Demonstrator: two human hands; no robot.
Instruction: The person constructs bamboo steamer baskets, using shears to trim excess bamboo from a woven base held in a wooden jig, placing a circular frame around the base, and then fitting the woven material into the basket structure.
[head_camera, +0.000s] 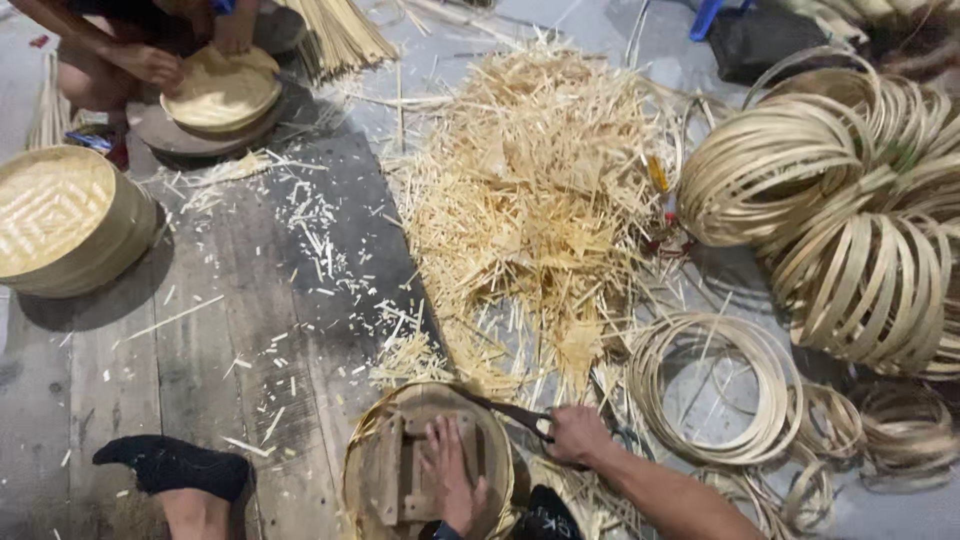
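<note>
A grey wooden plank floor (250, 300) is seen from above, strewn with pale slivers, and a large heap of bamboo offcuts (535, 190) is piled at its middle. At the lower edge a round bamboo frame (428, 462) with a wooden block set inside it is laid on the floor. The left hand (452, 478) is pressed flat and open on the block, fingers spread. The right hand (578, 435) is closed around the handle of a dark blade (505, 408), which is laid across the frame's upper right rim. Loose bamboo rings (715, 385) are scattered just right of that hand, and a big stack of bamboo hoops (850, 210) is heaped at the upper right. A finished woven basket (65, 220) is stood at the left. At the upper left, another person's hand (150, 65) is rested on a round woven lid (222, 88). A foot in a black sock (170, 465) is seen at the lower left.
</note>
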